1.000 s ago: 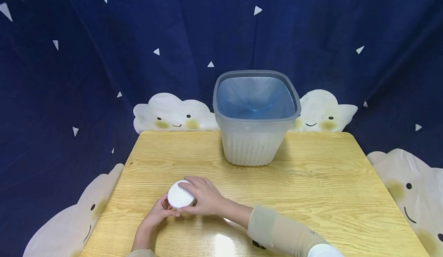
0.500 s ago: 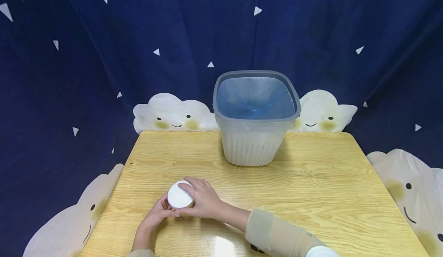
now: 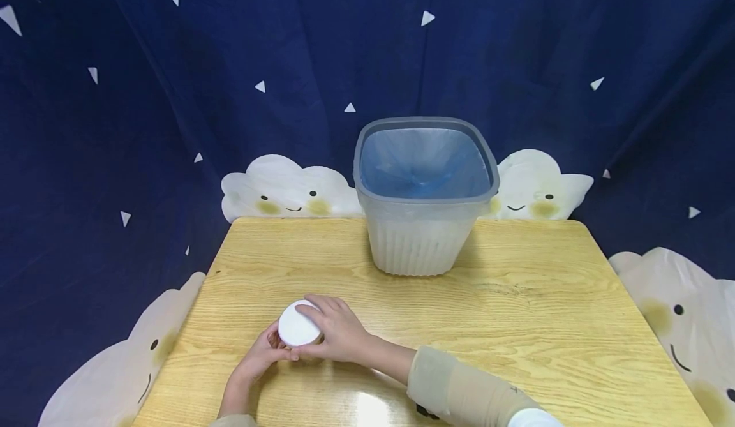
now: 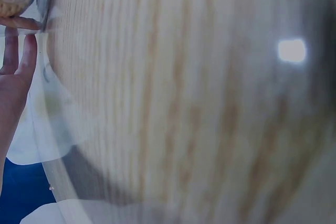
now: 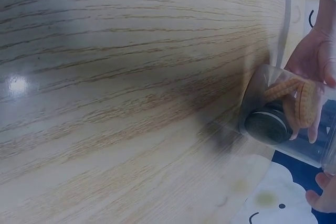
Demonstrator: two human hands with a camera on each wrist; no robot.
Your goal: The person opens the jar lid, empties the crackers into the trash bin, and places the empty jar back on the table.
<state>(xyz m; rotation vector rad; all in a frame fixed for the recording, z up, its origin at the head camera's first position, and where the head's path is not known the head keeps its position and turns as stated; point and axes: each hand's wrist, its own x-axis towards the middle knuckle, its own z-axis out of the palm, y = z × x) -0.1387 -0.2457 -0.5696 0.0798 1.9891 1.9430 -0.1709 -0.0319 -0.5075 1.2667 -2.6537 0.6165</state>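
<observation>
Nothing about the hands or the jar shifts from the earlier head view to this one; only your right forearm sits a touch lower in the frame

Grip: your right hand (image 3: 339, 331) curls its fingers over the white lid (image 3: 297, 326), clamped round its rim. Your left hand (image 3: 261, 353) wraps the clear jar (image 5: 286, 114) from the near side, fingers curled against its wall.

Item: small transparent jar, white cap, standing on the wooden table (image 3: 517, 312) toward its near left part. The right wrist view shows biscuits (image 5: 296, 100) inside, pale ridged ones and a dark sandwich one.

Handling, as a judgement: light, rigid, thin walled; the smooth plastic is likely slippery, so hold the body low and firmly while the other hand takes the lid by its edge. Contents are brittle and loose; keep the jar upright.

Surroundings: a translucent bin (image 3: 425, 248) with a blue liner (image 3: 425, 165) stands well apart at the far side of the table. A dark blue cloth (image 3: 115, 127) with cloud shapes hangs behind
</observation>
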